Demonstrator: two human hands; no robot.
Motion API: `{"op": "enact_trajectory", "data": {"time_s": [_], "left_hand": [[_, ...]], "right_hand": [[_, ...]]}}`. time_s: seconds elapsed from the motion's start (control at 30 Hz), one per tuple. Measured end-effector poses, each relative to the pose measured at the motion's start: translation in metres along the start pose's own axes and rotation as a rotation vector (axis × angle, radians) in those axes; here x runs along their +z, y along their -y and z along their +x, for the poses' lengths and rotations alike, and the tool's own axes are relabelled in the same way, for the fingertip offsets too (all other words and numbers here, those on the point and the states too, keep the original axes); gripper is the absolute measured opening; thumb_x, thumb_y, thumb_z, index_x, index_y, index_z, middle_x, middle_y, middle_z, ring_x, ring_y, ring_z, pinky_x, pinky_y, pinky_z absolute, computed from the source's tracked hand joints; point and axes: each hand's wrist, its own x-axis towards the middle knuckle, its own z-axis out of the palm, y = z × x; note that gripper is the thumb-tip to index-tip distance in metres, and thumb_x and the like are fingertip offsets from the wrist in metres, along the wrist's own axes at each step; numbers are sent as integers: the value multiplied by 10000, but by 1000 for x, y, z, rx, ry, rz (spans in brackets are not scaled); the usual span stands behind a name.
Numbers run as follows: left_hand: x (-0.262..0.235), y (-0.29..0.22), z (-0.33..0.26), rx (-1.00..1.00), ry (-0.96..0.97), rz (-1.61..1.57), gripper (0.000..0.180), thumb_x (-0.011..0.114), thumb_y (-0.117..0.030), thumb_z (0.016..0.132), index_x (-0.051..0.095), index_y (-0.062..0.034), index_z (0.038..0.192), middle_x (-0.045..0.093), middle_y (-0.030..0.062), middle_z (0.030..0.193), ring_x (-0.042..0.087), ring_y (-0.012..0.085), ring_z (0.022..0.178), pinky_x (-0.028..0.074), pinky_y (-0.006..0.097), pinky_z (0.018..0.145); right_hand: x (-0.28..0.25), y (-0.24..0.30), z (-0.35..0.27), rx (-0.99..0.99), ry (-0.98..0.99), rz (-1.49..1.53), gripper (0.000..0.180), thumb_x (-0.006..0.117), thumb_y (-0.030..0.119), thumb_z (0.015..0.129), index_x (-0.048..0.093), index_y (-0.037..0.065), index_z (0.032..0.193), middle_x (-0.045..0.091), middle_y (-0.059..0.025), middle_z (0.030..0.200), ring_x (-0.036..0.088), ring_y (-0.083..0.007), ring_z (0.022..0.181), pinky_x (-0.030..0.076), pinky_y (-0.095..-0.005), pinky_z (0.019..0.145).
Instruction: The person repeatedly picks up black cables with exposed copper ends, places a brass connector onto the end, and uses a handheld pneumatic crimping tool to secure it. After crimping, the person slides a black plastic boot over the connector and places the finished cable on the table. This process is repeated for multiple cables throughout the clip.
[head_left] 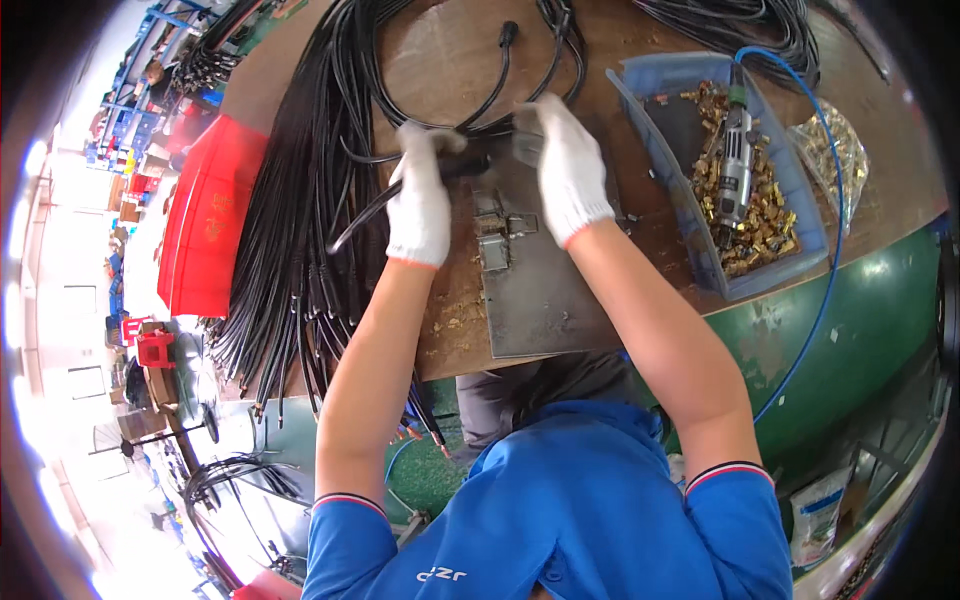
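Note:
My left hand (420, 195), in a white glove, is closed around a black cable (375, 215), whose bare tip sticks out at the lower left. Across from it is my right hand (568, 165), also gloved and smeared by motion. Its fingers curl beside the dark cable stretch between the hands, but their grip is unclear. Below both hands lies a flat steel plate (545, 305) with a small metal clamp fixture (495, 245) on it. Coiled black cable with a connector end (508, 34) rests beyond my hands.
A thick bundle of black cables (300, 210) hangs over the table's left side, near a red bin (215, 215). At right stands a blue tray (680, 210) with brass fittings (770, 215) and a grey air tool (736, 165) on a blue hose (838, 230). Beside it lies a clear bag (840, 150).

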Motion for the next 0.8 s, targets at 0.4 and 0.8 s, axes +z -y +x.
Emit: {"op": "enact_trajectory", "data": {"time_s": [0.4, 0.8], "left_hand": [[10, -30, -102, -285, -15, -813, 567, 487, -629, 1117, 651, -92, 1200, 709, 50, 982, 702, 209, 852, 587, 383, 814], [-131, -49, -149, 110, -483, -176, 335, 552, -298, 1156, 652, 0, 1271, 655, 48, 942, 627, 143, 767, 541, 311, 694]], "right_hand": [[-14, 32, -86, -230, 605, -494, 201, 761, 170, 988, 779, 28, 1129, 774, -61, 1068, 694, -127, 959, 559, -310, 863], [7, 11, -98, -411, 711, -646, 253, 704, 191, 1008, 754, 34, 1201, 772, -114, 1000, 731, -200, 907, 576, -335, 850]]}}
